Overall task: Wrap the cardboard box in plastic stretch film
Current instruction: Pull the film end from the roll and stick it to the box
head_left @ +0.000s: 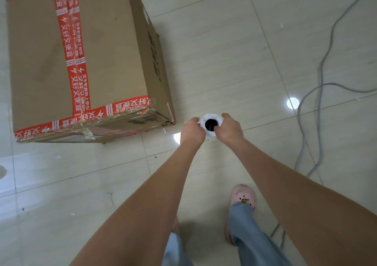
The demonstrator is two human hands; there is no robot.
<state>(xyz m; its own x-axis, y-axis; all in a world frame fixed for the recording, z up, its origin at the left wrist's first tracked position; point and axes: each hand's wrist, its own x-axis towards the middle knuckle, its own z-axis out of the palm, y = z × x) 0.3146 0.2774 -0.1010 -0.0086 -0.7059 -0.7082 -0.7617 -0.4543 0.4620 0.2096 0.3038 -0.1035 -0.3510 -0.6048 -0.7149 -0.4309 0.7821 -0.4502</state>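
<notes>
While both hands clasp a white roll of plastic stretch film [210,117], the big brown cardboard box [98,61] stands apart from it on the pale tiled floor [224,61].
The roll is seen end-on, its dark hollow core facing the camera, held out in front of the person just beyond the box's near right corner and not touching it. The left hand [191,132] curls round the roll's left side and the right hand [229,128] round its right side, with both arms stretched forward. Red printed packing tape [71,57] runs across the box's top and along its edges. Thin grey cables [321,82] trail over the floor to the right. Below the arms show light blue trouser legs [246,231] and a pink perforated clog [243,197] planted on the tiles.
</notes>
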